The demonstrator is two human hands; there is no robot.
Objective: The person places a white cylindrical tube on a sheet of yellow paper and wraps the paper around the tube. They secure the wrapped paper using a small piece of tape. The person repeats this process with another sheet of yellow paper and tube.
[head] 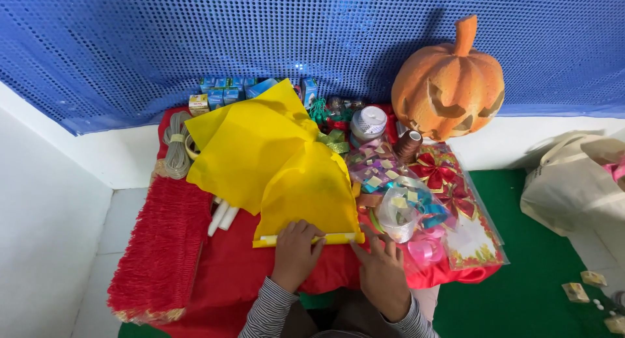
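Note:
A yellow fabric sheet lies folded over a small table covered with red cloth. My left hand presses flat on the near folded hem of the yellow fabric. Just right of it, my right hand rests on the red cloth at the fabric's near right corner, fingers spread and pointing toward the hem. Neither hand grips anything. Both wrists wear striped sleeves.
Rolls of coloured ribbon, a brown thread spool, red bows in a packet and an orange carved pumpkin crowd the right. Grey cord, white sticks and small boxes lie left and behind. A beige bag sits on the green mat.

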